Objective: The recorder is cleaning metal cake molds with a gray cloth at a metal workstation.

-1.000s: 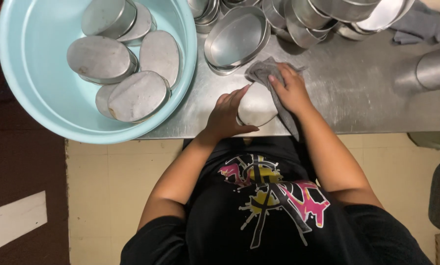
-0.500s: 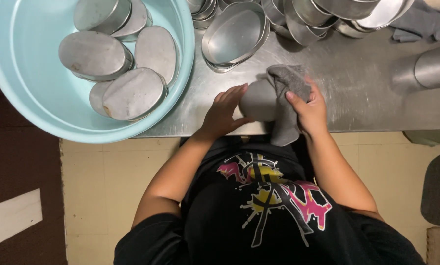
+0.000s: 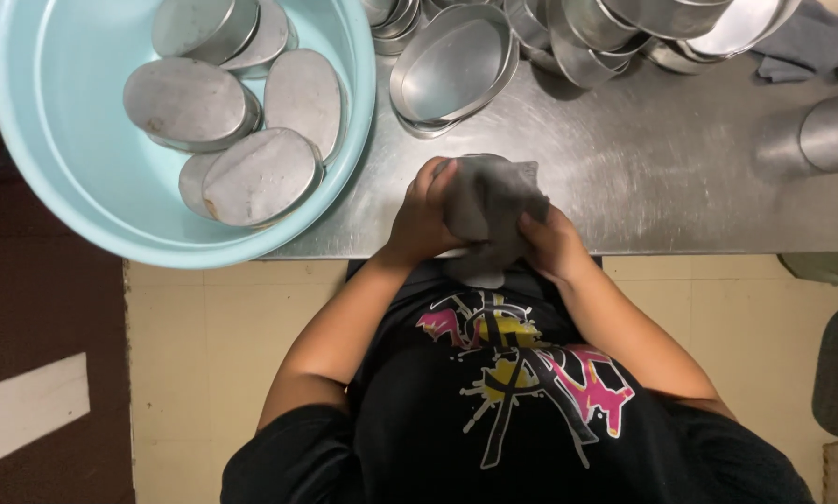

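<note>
Left hand: closing round a metal tin, mostly hidden under the cloth, at the near edge of the steel table. Right hand: pressing a grey cloth over the tin, fingers curled. The tin is sitting between both hands, its long axis not readable. Blue basin with oval lids lying left of the tin; stacked tins standing beyond it.

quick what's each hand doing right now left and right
Left hand: closed on a cloth-covered oval metal tin.
Right hand: fingers pressing the grey cloth onto that tin.
</note>
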